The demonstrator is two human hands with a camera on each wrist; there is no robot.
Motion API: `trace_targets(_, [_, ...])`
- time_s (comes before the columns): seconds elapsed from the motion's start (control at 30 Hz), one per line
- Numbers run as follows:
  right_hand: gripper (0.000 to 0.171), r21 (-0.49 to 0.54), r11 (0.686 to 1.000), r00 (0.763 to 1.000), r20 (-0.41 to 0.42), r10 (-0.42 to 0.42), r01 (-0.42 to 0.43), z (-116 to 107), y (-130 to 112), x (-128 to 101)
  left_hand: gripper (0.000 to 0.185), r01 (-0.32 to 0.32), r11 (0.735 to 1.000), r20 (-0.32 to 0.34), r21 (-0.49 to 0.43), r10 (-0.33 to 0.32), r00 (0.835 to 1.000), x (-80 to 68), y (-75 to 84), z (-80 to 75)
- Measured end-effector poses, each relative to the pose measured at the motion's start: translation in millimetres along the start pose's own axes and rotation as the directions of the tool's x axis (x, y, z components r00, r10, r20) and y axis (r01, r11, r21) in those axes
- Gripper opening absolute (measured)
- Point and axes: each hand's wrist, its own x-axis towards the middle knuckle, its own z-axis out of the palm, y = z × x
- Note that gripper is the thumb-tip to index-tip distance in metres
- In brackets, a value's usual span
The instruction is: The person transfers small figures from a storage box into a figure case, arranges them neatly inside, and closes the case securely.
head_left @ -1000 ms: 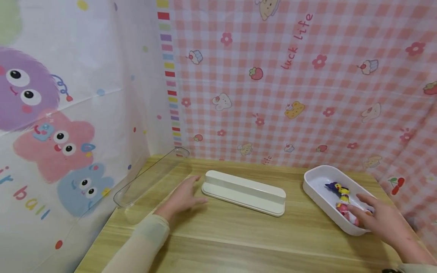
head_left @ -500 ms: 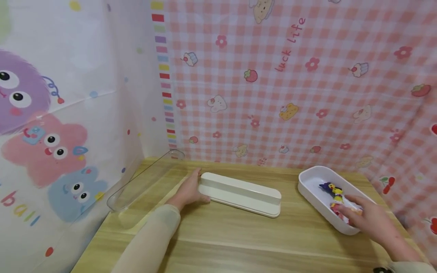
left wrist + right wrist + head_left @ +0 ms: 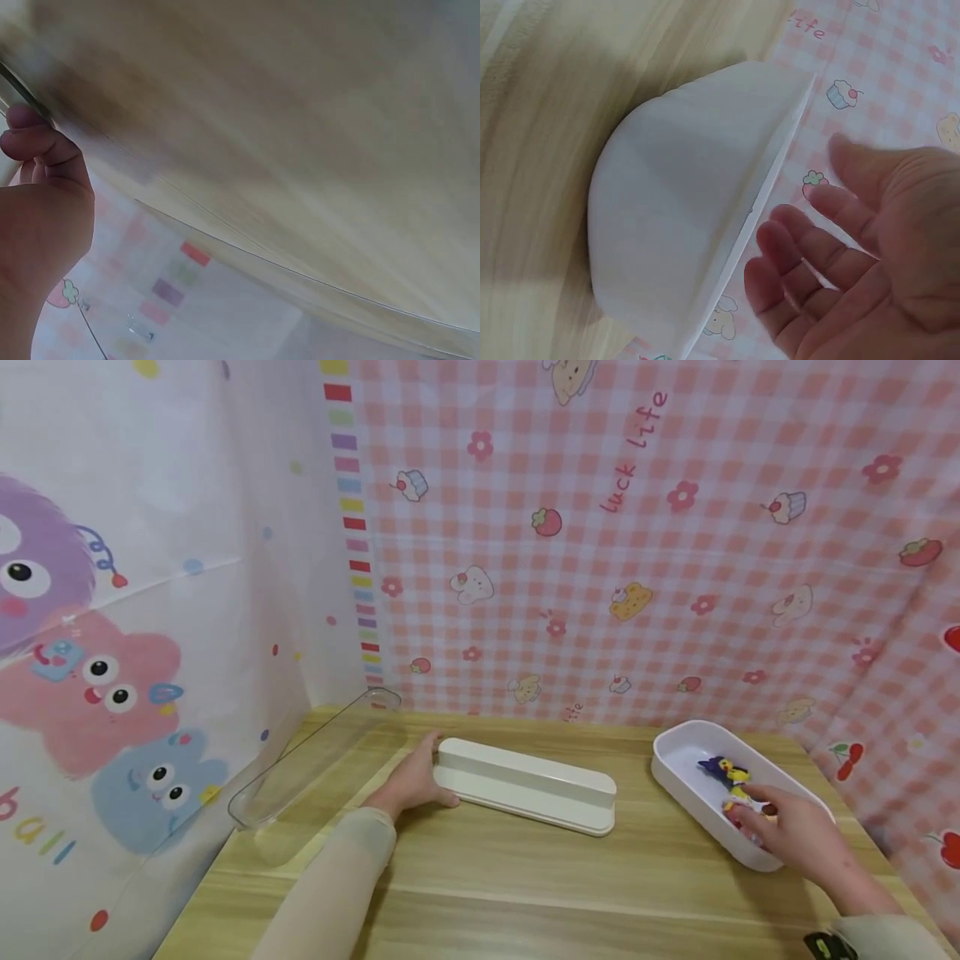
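Observation:
A long off-white stepped base (image 3: 528,789) lies on the table in the head view. My left hand (image 3: 412,778) grips its left end, thumb at the front and fingers behind. In the left wrist view, the left hand (image 3: 49,165) has curled fingers at an edge, mostly cut off by the frame. My right hand (image 3: 798,833) reaches over the white tub (image 3: 693,810), its fingertips close to small colourful figurines (image 3: 726,768). Seen from the right wrist, the right hand (image 3: 855,262) has loosely bent, spread fingers beside the tub's rim, with nothing visible between them.
A clear plastic cover (image 3: 315,764) stands on the wooden table (image 3: 510,893) at the left. Behind it hangs a pink checked cloth (image 3: 555,560), and a white cartoon-printed cloth (image 3: 225,635) borders the left side. The right wrist wears a dark band (image 3: 828,945).
My left hand has moved right onto the base's left end and taken hold of it. My right hand has dipped lower into the tub, towards the figurines. The view has shifted slightly.

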Motion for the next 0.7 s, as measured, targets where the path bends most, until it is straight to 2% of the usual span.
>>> trace_targets(0.17, [0.051, -0.027, 0.996, 0.986, 0.145, 0.083, -0.080, -5, 0, 11, 0.124, 0.003, 1.000, 0.009, 0.009, -0.003, 1.000, -4.2, 2.9, -4.2])
trace_targets(0.23, [0.052, -0.031, 0.994, 0.978, 0.180, 0.108, -0.105, -6, 0, 14, 0.123, 0.006, 1.000, 0.010, 0.018, -0.006, 1.000, -5.5, 3.7, -5.8])
trace_targets(0.53, [0.053, -0.050, 0.986, 0.956, 0.242, 0.169, -0.162, -7, 10, 20, 0.121, -0.010, 1.000, 0.048, 0.020, 0.009, 0.999, -8.3, 0.2, -6.2])
trace_targets(0.7, [0.054, -0.092, 0.991, 0.962, 0.244, 0.122, -0.102, -2, 13, 23, 0.119, -0.025, 1.000, 0.046, -0.010, 0.025, 0.999, -10.7, -1.1, -5.1])
